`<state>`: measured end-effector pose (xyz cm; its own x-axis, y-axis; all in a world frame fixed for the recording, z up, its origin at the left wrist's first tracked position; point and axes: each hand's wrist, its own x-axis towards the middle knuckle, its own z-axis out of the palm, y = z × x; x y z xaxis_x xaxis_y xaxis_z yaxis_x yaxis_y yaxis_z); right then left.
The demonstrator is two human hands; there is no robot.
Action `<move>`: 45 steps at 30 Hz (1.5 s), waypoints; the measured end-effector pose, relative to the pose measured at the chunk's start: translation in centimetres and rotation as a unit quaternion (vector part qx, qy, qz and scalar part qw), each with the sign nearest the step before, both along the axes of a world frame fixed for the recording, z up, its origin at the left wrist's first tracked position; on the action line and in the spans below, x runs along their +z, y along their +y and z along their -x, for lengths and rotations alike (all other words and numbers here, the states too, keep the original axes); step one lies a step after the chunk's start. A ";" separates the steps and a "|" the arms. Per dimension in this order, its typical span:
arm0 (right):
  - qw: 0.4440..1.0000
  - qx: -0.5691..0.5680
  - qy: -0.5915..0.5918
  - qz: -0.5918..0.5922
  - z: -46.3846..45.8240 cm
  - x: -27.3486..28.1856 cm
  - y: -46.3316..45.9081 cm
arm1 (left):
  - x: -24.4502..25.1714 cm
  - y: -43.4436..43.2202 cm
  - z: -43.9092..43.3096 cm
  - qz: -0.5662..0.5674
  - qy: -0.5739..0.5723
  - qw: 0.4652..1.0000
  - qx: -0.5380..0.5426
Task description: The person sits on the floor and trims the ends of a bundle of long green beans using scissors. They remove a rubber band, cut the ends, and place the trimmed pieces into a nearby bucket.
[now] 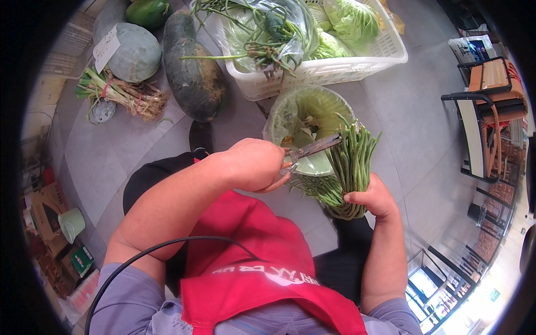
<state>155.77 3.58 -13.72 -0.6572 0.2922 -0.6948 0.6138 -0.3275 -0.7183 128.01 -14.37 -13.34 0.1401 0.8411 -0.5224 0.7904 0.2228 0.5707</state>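
Note:
My left hand [255, 165] grips scissors [310, 150] with orange-brown handles and dark, worn blades. The blades point right, and their tips lie against the upper part of a bunch of long green beans [354, 159]. My right hand [374, 197] is closed around the lower part of this bunch, holding its ends upward. The beans fold over at the bottom, and more strands show to the left, below the bin's rim. Behind the scissors and beans stands a round bin [278, 104] lined with clear plastic, with some scraps inside.
A white plastic crate [360, 67] holds bagged greens and cabbages [351, 19]. Left of it lie a long dark gourd [192, 67], a pale round gourd [136, 52] and tied scallions [125, 94] on the tiled floor. A chair [475, 130] stands at right.

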 end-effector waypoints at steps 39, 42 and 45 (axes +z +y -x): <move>0.996 0.086 -0.024 0.000 -1.1 -0.1 1.1 | 0.5 -0.4 1.5 0.030 0.026 0.998 -0.043; 0.998 0.060 -0.026 0.002 -1.2 -0.1 1.1 | 0.5 -0.4 1.5 0.024 0.019 0.999 -0.042; 0.998 0.061 -0.029 -0.002 -1.0 -0.1 1.1 | 0.3 -0.5 1.1 0.044 0.006 0.999 -0.014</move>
